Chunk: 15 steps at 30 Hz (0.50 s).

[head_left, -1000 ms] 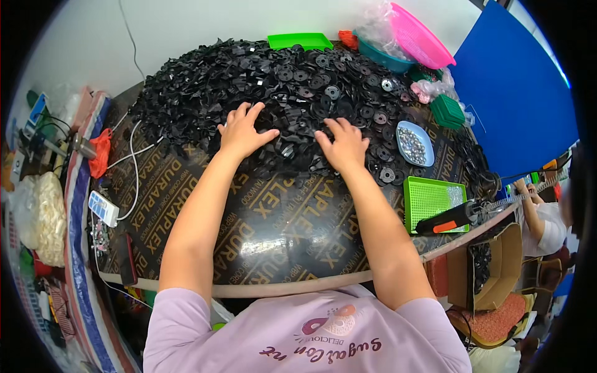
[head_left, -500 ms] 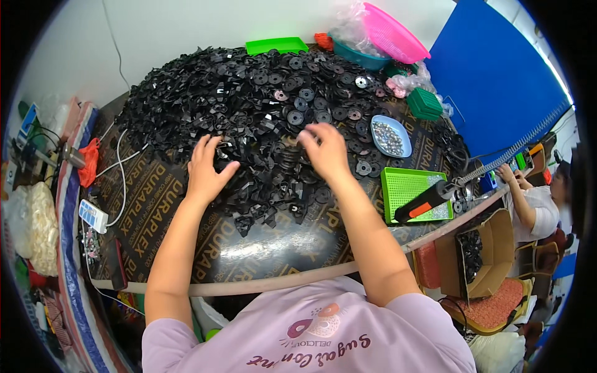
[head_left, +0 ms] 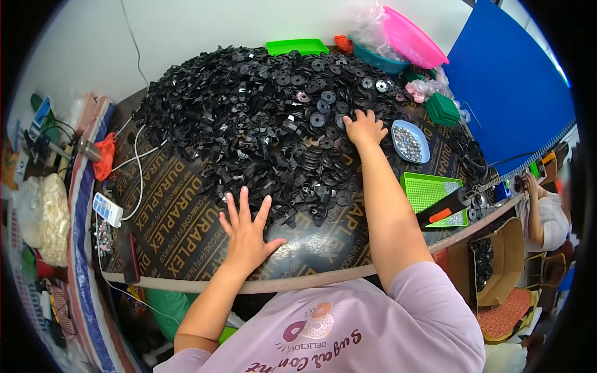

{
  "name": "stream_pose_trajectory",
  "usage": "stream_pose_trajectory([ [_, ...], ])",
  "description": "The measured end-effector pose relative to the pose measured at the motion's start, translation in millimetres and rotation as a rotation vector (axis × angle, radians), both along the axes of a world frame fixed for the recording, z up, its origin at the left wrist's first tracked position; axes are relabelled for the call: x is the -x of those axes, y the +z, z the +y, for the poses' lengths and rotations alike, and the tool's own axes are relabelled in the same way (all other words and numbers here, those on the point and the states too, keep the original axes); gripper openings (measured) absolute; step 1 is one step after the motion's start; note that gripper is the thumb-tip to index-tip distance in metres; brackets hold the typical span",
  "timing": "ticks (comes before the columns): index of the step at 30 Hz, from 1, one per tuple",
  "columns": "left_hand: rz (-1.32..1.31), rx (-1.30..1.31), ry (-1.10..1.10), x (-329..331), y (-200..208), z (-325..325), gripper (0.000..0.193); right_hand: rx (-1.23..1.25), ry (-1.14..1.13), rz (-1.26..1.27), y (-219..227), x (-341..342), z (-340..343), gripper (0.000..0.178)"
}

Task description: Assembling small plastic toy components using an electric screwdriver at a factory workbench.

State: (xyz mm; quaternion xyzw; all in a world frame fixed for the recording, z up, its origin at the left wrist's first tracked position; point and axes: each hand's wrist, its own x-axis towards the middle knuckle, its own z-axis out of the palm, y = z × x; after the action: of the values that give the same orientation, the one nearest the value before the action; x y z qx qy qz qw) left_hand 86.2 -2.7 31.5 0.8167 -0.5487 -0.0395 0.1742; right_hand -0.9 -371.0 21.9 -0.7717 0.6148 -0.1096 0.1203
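Note:
A wide heap of small black plastic parts point(head_left: 224, 105) covers the far half of the dark table point(head_left: 168, 230). Among them, round black discs point(head_left: 318, 119) lie mostly on the heap's right side. Fingers spread, my left hand point(head_left: 247, 233) is at the near edge of the heap, over bare tabletop, holding nothing. Farther off, my right hand point(head_left: 365, 128) reaches onto the discs with its fingers bent and apart; nothing shows in its grasp. Just right of it sits a light blue dish point(head_left: 425, 149) of small shiny metal pieces point(head_left: 407, 143).
A green tray point(head_left: 423, 186) stands at the right, a black-and-orange tool point(head_left: 444, 208) on a coiled spring hanging over it. Behind are a pink basket point(head_left: 413, 37) and another green tray point(head_left: 297, 46). A phone point(head_left: 130, 258) and power strip point(head_left: 107, 210) lie left. A co-worker point(head_left: 544, 211) sits far right.
My left hand has drawn back from the heap toward the table's near edge and spread its fingers. My right hand has moved right, toward the blue dish. The whole view has shifted slightly.

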Motion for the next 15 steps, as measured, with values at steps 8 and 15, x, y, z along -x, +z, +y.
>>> stream_pose_trajectory([
  [8,-0.128,0.108,-0.126,-53,-22,-55,0.101,-0.012,0.203,0.012,-11,20,75,0.05],
  [15,-0.097,-0.011,-0.254,-79,9,-91,0.103,0.273,0.128,-0.266,7,59,38,0.02],
])
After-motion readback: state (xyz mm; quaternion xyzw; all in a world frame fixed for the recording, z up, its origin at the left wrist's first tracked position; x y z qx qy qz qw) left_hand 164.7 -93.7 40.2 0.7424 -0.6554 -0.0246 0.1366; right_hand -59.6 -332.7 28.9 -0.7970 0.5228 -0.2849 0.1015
